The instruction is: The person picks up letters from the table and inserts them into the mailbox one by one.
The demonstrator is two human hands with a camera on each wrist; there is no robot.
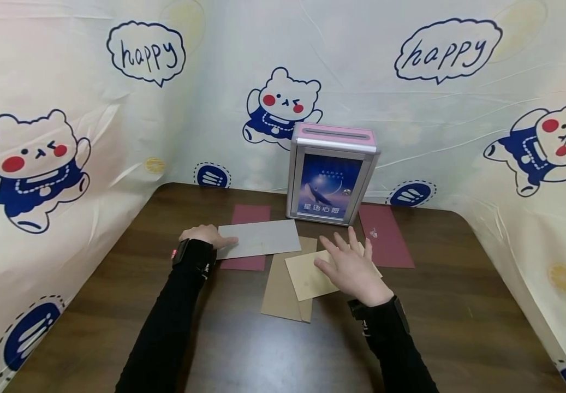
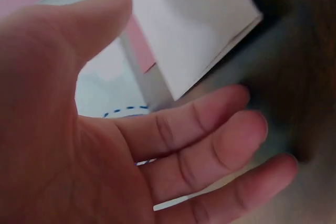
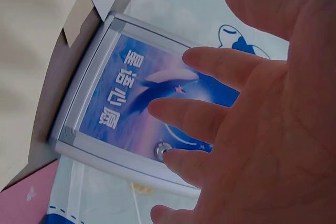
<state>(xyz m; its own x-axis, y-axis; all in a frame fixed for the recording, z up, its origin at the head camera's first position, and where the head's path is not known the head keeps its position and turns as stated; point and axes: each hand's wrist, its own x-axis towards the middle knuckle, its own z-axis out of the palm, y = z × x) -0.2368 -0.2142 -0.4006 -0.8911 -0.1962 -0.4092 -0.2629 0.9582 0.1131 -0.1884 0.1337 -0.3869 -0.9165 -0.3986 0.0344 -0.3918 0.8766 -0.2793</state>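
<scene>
Envelopes lie fanned on a dark wooden table (image 1: pixel 243 349), in front of a pink-topped ballot box (image 1: pixel 331 173) that stands upright at the table's far edge. The left hand (image 1: pixel 205 235) rests at the left end of the grey envelope (image 1: pixel 263 238), fingers relaxed and gripping nothing; that envelope overlaps a red envelope (image 1: pixel 249 214). The right hand (image 1: pixel 352 268) hovers with fingers spread, holding nothing, above the cream envelope (image 1: pixel 307 277), which lies on a brown envelope (image 1: pixel 283 295). Another red envelope (image 1: pixel 386 236) sits right of the box. Cloth printed with cartoon bears (image 1: pixel 283 106) and "happy" bubbles walls in three sides.
</scene>
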